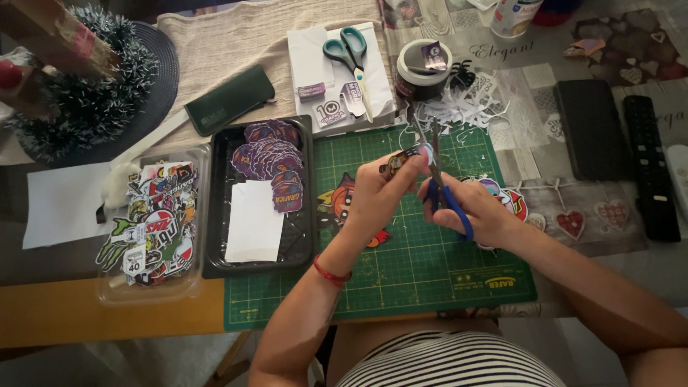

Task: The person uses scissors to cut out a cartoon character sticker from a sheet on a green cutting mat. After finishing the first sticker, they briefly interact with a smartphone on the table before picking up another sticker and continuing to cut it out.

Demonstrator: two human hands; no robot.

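Over the green cutting mat [401, 251], one sticker cutout [401, 162] pinched in the left hand [380, 197] grip, right hand [473, 211] grip closed around blue-handled scissors [443, 188], two trays beside: black tray [215, 208], clear tray [107, 290], one teal-handled scissors [347, 50] beyond.

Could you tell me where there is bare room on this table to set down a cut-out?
The near part of the green cutting mat, under the left hand and the right hand, is bare. So is the white sheet in the black tray. The clear tray and the far table edge are crowded.
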